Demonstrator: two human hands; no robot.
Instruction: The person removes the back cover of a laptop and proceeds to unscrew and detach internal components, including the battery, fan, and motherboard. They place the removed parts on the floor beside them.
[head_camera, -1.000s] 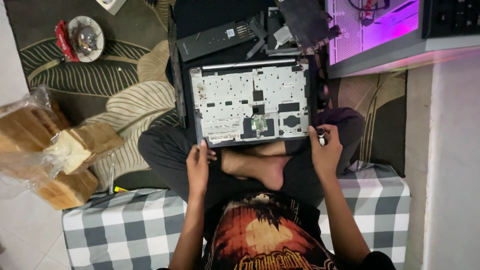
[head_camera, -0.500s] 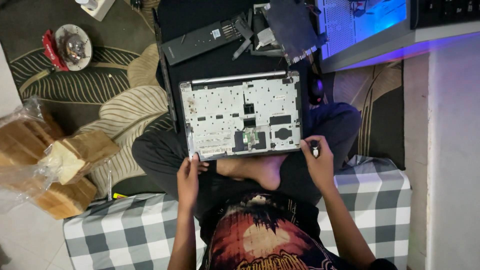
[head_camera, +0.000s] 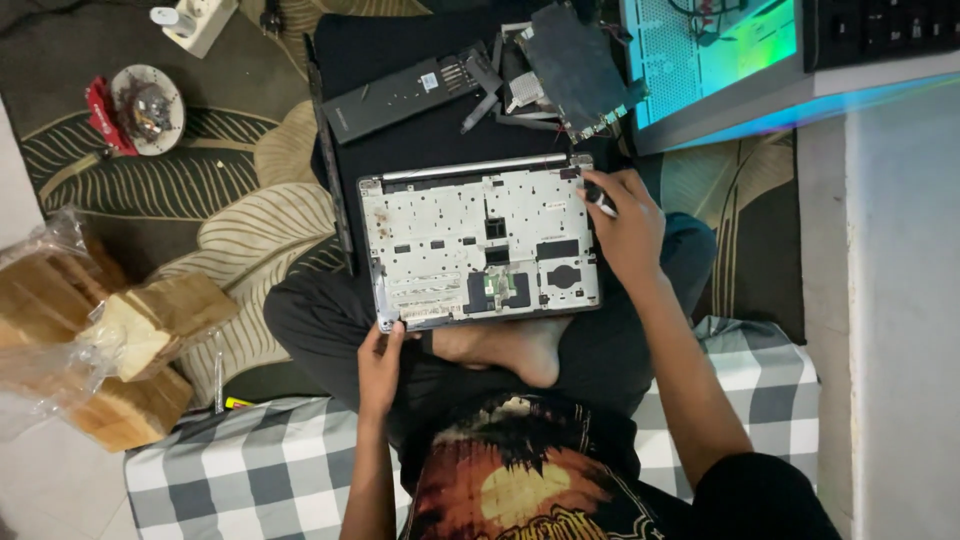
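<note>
Leafy carpet (head_camera: 250, 200) lies under us. Our left hand (head_camera: 378, 362) pinches the near corner of the opened laptop base (head_camera: 478, 245) on our lap. Our right hand (head_camera: 625, 225) grips a small tool (head_camera: 598, 198) at its far corner. Bread (head_camera: 110, 350) sits far left.

We have the stripped grey metal laptop chassis (head_camera: 480, 245) lying across the crossed legs, on a long black mat (head_camera: 400, 140) that runs away from us. Our left hand (head_camera: 378, 362) touches its near left corner; our right hand (head_camera: 625, 225) rests on its far right corner, holding a small tool (head_camera: 598, 197). Beyond the chassis lie a long black battery bar (head_camera: 400, 97) and, right of it, a dark circuit board (head_camera: 580, 65). Far left sit a round metal dish (head_camera: 147, 108) and, nearer, wrapped bread loaves (head_camera: 90, 340). A checked cloth (head_camera: 250, 470) lies under us.
</note>
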